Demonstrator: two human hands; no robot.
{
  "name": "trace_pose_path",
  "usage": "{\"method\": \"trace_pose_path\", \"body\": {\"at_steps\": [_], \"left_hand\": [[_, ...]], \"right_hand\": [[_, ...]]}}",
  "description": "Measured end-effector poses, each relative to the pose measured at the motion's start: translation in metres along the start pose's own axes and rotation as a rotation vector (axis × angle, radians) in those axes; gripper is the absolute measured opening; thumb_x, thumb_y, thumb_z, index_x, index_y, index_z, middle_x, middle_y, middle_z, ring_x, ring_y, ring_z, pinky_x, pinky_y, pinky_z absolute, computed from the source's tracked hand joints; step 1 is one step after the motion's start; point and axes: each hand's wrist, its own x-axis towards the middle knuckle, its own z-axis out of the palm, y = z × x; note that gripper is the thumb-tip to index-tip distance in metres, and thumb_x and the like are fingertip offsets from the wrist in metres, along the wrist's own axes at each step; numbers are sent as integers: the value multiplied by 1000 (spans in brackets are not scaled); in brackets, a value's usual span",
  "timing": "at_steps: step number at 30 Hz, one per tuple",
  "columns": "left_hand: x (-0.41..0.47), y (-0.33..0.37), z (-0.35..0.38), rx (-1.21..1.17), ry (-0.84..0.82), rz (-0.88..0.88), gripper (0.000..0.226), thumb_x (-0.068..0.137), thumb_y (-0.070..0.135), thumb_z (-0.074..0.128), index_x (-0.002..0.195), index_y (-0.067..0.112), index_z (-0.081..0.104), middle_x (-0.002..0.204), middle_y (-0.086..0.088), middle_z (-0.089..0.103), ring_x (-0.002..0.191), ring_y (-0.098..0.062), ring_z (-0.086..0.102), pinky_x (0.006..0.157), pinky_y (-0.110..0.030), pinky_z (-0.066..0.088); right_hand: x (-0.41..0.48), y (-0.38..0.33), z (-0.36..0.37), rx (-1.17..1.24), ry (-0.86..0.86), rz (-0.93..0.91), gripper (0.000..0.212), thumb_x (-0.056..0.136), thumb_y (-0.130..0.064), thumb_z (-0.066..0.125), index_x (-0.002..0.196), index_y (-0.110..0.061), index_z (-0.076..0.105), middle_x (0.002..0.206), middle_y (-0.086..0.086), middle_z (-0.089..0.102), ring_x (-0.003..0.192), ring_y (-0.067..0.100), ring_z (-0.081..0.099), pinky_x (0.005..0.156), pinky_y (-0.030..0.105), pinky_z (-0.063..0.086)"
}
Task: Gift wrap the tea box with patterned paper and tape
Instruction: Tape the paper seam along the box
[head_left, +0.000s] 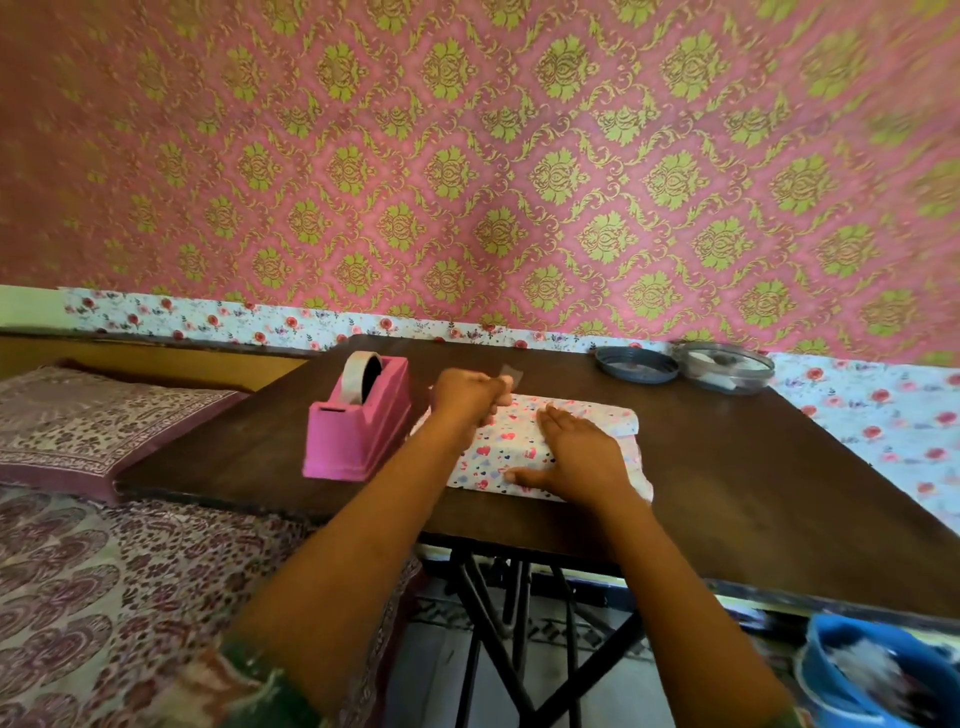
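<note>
The tea box (524, 441) lies on the dark wooden table (727, 467), covered in white paper printed with small hearts. My right hand (576, 457) rests flat on top of the wrapped box, fingers straight, pressing the paper down. My left hand (470, 392) hovers over the box's far left corner and pinches a short strip of clear tape (510, 372) between its fingertips. A pink tape dispenser (358, 423) with a roll of clear tape stands just left of the box. Loose paper sticks out at the box's right end (631, 423).
Two round lidded tins (636, 365) (724, 366) sit at the table's far right corner by the patterned wall. A bed with a patterned cover (104, 571) lies to the left. A blue tub (878, 670) stands on the floor at lower right.
</note>
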Motion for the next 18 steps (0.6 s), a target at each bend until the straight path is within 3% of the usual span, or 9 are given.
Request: {"method": "trace_pose_path", "body": {"at_steps": [5, 9, 13, 18], "left_hand": [[25, 0, 27, 79, 71, -87, 22, 85, 17, 66, 98, 0, 66, 80, -8, 66, 53, -10, 48, 50, -20, 39], [33, -5, 30, 153, 95, -86, 20, 85, 14, 66, 99, -1, 66, 71, -6, 62, 56, -13, 51, 63, -26, 46], [38, -7, 32, 226, 119, -74, 29, 81, 12, 70, 107, 4, 62, 95, -14, 69, 83, -22, 68, 83, -34, 55], [39, -8, 35, 478, 156, -50, 33, 79, 19, 72, 108, 6, 61, 102, -13, 67, 84, -23, 63, 80, -34, 53]], "right_hand": [[1, 4, 1, 24, 4, -12, 95, 80, -69, 48, 149, -18, 10, 158, 1, 11, 144, 20, 16, 116, 36, 14], [2, 7, 4, 24, 29, -46, 96, 79, -70, 48, 149, -15, 12, 157, 3, 13, 144, 20, 16, 116, 35, 13], [3, 7, 3, 36, 18, -44, 96, 79, -70, 48, 149, -15, 11, 157, 3, 12, 144, 21, 16, 116, 36, 13], [3, 7, 4, 35, 21, -51, 96, 80, -69, 48, 150, -15, 11, 157, 4, 12, 144, 20, 14, 117, 35, 11]]}}
